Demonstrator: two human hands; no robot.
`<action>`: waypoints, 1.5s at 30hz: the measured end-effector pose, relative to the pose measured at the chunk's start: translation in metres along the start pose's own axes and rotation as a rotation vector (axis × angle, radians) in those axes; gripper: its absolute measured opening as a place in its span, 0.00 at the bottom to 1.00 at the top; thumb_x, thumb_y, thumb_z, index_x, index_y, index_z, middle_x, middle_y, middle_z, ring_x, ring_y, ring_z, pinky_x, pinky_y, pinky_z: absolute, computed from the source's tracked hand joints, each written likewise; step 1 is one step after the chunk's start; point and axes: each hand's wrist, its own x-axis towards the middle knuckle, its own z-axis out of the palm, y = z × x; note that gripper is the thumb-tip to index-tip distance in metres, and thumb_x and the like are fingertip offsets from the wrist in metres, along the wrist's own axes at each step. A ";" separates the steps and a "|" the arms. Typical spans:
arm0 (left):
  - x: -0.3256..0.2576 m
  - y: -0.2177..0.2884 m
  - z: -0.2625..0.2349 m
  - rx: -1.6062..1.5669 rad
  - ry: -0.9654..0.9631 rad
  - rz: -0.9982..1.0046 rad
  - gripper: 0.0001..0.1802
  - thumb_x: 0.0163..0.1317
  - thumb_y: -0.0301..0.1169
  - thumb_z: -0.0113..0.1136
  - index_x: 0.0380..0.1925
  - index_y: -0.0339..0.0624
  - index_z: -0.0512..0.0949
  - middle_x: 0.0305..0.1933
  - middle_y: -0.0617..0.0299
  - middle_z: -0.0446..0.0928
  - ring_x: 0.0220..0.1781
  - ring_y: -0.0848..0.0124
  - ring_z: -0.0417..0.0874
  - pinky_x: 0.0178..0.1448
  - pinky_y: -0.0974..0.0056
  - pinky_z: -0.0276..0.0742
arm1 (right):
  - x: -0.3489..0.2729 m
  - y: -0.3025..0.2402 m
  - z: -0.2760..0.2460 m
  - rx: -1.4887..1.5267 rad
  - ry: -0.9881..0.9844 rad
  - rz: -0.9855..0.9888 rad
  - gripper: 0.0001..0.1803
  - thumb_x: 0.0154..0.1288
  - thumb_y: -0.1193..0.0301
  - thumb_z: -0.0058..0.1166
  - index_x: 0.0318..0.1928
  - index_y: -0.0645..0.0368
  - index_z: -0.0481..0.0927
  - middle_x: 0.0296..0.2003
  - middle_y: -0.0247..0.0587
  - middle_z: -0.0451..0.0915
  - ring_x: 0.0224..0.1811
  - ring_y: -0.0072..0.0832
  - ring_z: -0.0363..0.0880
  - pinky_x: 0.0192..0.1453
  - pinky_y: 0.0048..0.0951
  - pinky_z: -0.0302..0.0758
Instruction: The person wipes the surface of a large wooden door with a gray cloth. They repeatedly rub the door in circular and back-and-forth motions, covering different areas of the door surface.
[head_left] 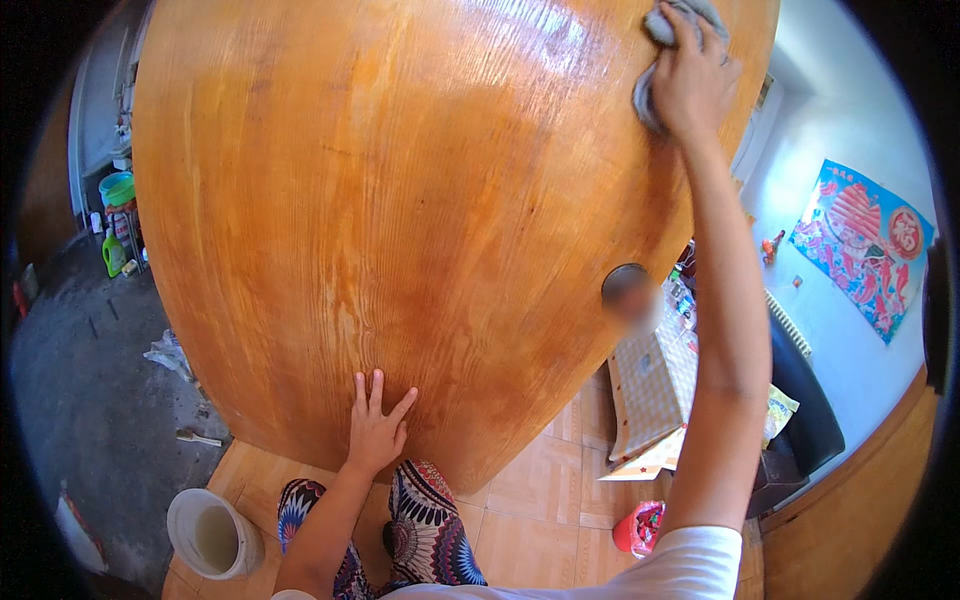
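The gray cloth (658, 27) sits right under the right hand (695, 85), whose grip is clamped on it near the wooden door's (380, 200) upper right edge, while the left hand (376, 435), fingers apart, rests near the bottom edge.

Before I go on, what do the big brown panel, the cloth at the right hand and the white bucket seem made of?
Panel: wood, by its grain; the glare near the top suggests varnish, or wetness.
Cloth at the right hand: soft grey fabric, matte and folded; fibre unclear.
Bucket: probably plastic, by its smooth, whitish wall.
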 end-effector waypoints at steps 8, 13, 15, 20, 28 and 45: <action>-0.004 -0.002 0.002 0.006 -0.020 -0.020 0.41 0.61 0.30 0.63 0.76 0.73 0.67 0.85 0.41 0.43 0.83 0.29 0.43 0.71 0.35 0.65 | -0.108 -0.046 -0.028 0.295 -0.392 -0.732 0.32 0.59 0.77 0.59 0.64 0.34 0.80 0.63 0.37 0.78 0.57 0.44 0.75 0.63 0.42 0.72; -0.003 -0.001 -0.003 -0.027 -0.027 -0.010 0.41 0.60 0.30 0.63 0.75 0.72 0.68 0.86 0.43 0.44 0.84 0.31 0.44 0.72 0.38 0.66 | -0.007 -0.020 0.008 0.057 -0.243 -0.466 0.30 0.63 0.75 0.56 0.64 0.37 0.80 0.62 0.43 0.78 0.61 0.45 0.75 0.64 0.43 0.71; 0.001 -0.003 -0.006 -0.052 -0.045 0.012 0.41 0.60 0.29 0.63 0.75 0.71 0.68 0.86 0.45 0.45 0.84 0.32 0.45 0.72 0.39 0.66 | 0.018 -0.026 0.014 0.095 -0.088 -0.269 0.26 0.64 0.75 0.54 0.63 0.46 0.80 0.62 0.49 0.76 0.62 0.50 0.72 0.67 0.47 0.68; 0.001 -0.007 -0.011 -0.037 -0.020 0.039 0.41 0.60 0.29 0.63 0.75 0.68 0.68 0.85 0.44 0.46 0.84 0.35 0.47 0.72 0.39 0.67 | -0.048 -0.091 0.020 0.104 -0.087 -0.184 0.27 0.63 0.68 0.55 0.64 0.39 0.80 0.61 0.46 0.78 0.64 0.45 0.73 0.69 0.50 0.64; -0.008 -0.009 -0.015 -0.007 0.112 -0.227 0.42 0.61 0.28 0.65 0.77 0.59 0.64 0.80 0.35 0.49 0.81 0.33 0.51 0.77 0.38 0.59 | -0.118 -0.082 -0.019 0.212 -0.382 -0.817 0.39 0.57 0.70 0.62 0.70 0.27 0.75 0.61 0.30 0.79 0.59 0.39 0.76 0.61 0.38 0.75; -0.010 -0.018 -0.019 -0.063 0.058 -0.198 0.44 0.60 0.31 0.68 0.77 0.60 0.64 0.81 0.34 0.47 0.80 0.28 0.48 0.78 0.36 0.58 | -0.176 -0.116 -0.039 0.346 -0.440 -0.496 0.33 0.54 0.67 0.66 0.64 0.38 0.79 0.59 0.34 0.76 0.61 0.42 0.71 0.64 0.47 0.70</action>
